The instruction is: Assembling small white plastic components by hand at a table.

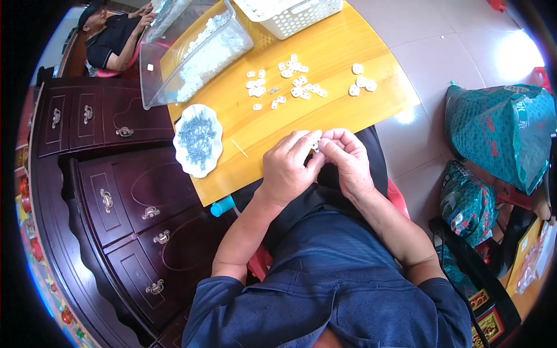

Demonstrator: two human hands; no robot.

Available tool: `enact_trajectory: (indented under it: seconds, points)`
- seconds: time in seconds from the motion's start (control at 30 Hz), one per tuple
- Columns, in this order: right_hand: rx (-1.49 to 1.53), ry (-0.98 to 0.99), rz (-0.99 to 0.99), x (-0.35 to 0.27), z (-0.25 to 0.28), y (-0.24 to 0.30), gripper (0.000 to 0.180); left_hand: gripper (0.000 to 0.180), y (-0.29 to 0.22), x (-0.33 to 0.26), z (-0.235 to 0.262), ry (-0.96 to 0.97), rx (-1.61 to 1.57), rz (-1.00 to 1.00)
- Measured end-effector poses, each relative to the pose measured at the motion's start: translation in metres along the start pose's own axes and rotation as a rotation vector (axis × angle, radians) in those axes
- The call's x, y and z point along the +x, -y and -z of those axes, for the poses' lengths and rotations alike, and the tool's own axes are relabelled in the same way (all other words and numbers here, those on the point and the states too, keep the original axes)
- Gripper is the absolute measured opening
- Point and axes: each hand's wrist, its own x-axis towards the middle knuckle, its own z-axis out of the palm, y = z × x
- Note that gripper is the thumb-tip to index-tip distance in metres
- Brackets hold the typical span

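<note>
Above my lap, at the table's near edge, my left hand (290, 163) and my right hand (349, 161) meet with fingers closed. Between their fingertips shows a small white plastic piece (315, 145), mostly covered by the fingers. Several similar white pieces with dark holes (300, 91) lie scattered on the yellow wooden table (342, 58). A few more white pieces (361, 84) sit apart on the right. To the left of my hands, a white scalloped dish (180, 152) holds a heap of small grey metal parts (198, 138). A thin pale stick (239, 148) lies beside the dish.
A clear plastic bin (155, 87) with many white pieces stands at the far left, near a white perforated basket (301, 20). Dark wooden drawers (127, 214) flank my left. Green bags (493, 130) rest on the right. Another person (113, 37) sits at the upper left.
</note>
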Motion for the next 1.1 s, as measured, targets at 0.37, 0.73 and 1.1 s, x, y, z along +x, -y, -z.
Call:
enact_trajectory:
  seconds: [0.37, 0.73, 1.1]
  points:
    - [-0.032, 0.001, 0.006, 0.0017, 0.0007, 0.0047, 0.016, 0.028, -0.0019, 0.0026, 0.0055, 0.066, -0.136, 0.104]
    - [-0.068, -0.013, 0.048, 0.0008, 0.0032, 0.0006, 0.01, 0.023, 0.0022, 0.0006, 0.0049, 0.021, 0.029, -0.066]
    - [-0.056, 0.009, 0.108, 0.0028, 0.0058, 0.0037, 0.009, 0.021, 0.0067, 0.0061, -0.0017, -0.02, -0.031, -0.1]
